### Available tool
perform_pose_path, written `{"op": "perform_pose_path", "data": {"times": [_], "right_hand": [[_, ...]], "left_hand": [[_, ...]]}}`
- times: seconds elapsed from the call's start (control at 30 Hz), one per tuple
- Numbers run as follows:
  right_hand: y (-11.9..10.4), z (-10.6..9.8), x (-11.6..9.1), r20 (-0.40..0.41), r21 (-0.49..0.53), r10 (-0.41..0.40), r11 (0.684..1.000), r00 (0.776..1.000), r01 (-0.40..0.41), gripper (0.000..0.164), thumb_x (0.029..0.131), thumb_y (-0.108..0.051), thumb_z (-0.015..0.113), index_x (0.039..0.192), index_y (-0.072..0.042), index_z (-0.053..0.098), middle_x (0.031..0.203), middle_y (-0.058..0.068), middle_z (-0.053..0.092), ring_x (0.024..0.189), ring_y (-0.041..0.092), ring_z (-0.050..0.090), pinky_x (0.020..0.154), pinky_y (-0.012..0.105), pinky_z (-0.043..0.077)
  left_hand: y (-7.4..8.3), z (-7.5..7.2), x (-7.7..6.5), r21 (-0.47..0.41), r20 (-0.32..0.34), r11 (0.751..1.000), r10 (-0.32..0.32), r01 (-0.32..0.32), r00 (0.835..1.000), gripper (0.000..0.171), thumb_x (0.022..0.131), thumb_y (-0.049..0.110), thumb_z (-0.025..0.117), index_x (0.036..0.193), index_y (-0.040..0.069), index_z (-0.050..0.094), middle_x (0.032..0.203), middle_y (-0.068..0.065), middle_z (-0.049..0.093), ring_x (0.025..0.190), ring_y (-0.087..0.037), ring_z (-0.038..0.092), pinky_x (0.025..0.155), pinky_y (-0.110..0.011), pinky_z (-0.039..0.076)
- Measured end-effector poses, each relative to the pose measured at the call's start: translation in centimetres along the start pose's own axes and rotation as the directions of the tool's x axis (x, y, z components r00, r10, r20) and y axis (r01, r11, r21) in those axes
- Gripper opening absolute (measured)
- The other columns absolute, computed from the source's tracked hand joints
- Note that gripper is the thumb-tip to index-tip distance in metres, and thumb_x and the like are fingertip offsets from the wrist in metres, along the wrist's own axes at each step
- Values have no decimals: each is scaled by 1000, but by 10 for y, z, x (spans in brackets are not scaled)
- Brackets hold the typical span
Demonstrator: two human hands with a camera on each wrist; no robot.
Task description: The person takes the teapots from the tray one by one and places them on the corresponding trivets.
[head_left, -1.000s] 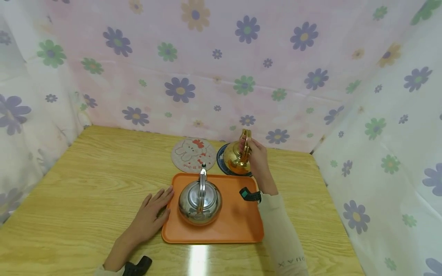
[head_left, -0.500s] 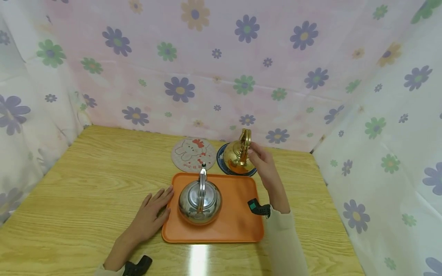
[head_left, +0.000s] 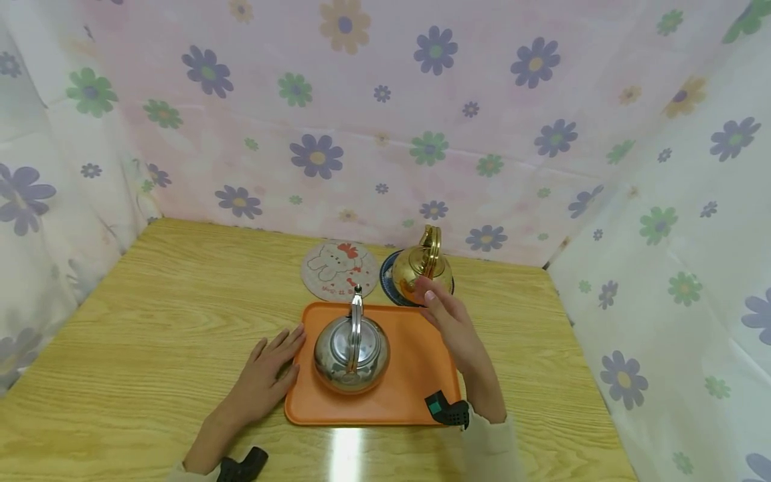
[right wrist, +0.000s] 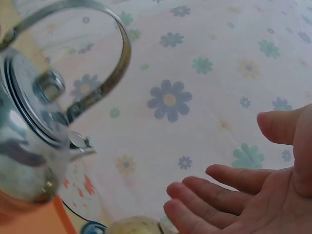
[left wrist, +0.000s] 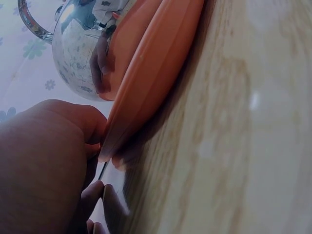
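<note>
A silver kettle [head_left: 352, 355] stands on the left half of an orange tray [head_left: 415, 395], its handle upright. At the tray's left edge rests my left hand [head_left: 260, 378], fingers extended and touching the rim; the left wrist view shows the thumb against the tray wall. Behind the tray a gold kettle [head_left: 413, 264] sits on a dark blue round mat [head_left: 388, 284]. My right hand [head_left: 454, 328] hovers over the tray's back right, in front of the gold kettle, with nothing in it. In the right wrist view its fingers [right wrist: 214, 195] are spread and loosely extended.
A round pale coaster with a rabbit print [head_left: 337, 268] lies behind the silver kettle, left of the blue mat. The wooden table [head_left: 181, 321] ends at a flowered curtain [head_left: 373, 134] at the back and sides.
My right hand has let go of the gold kettle's handle and drawn back toward the tray. The gold kettle stays on its mat. The left hand has not moved.
</note>
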State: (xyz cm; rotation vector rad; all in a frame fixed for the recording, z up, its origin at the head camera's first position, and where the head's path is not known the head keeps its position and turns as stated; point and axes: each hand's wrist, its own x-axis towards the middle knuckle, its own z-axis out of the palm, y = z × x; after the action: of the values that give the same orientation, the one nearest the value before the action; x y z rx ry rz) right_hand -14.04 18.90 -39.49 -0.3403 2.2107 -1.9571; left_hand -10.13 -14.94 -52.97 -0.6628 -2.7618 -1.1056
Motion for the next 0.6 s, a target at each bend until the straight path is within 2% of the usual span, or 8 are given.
{"op": "perform_pose_path", "data": {"times": [0.13, 0.23, 0.4, 0.6], "right_hand": [[3, 11, -6, -19, 127, 8, 992, 1000, -6, 54, 112, -31, 36, 154, 4, 37, 153, 24, 46, 141, 42, 45, 114, 40, 43], [8, 17, -11, 0, 194, 0, 981, 1000, 0, 54, 112, -31, 35, 152, 6, 39, 148, 20, 53, 133, 34, 56, 107, 32, 49], [13, 29, -15, 114, 295, -23, 955, 993, -12, 59, 112, -32, 36, 150, 13, 37, 139, 16, 62, 118, 16, 66, 103, 30, 52], [15, 47, -19, 238, 341, -32, 938, 971, -53, 60, 113, -30, 34, 147, 19, 37, 137, 18, 62, 117, 15, 67, 103, 31, 52]], "left_hand": [[-1, 1, 0, 3, 3, 1000, 0, 0, 1000, 53, 102, 17, 58, 151, 0, 47, 159, -15, 43, 146, -46, 36, 113, -71, 16], [-1, 1, 0, 10, 5, 1000, 2, -2, 1000, 53, 102, 17, 58, 151, 1, 47, 159, -14, 43, 146, -46, 36, 113, -71, 17], [-2, 1, 0, 21, -2, 1000, 7, -7, 1000, 52, 102, 18, 58, 151, 1, 48, 158, -14, 44, 146, -45, 36, 113, -71, 17], [-1, 1, 0, 11, -9, 1000, 14, -14, 1000, 52, 102, 17, 58, 150, 1, 49, 158, -14, 44, 146, -45, 36, 113, -71, 17]]}}
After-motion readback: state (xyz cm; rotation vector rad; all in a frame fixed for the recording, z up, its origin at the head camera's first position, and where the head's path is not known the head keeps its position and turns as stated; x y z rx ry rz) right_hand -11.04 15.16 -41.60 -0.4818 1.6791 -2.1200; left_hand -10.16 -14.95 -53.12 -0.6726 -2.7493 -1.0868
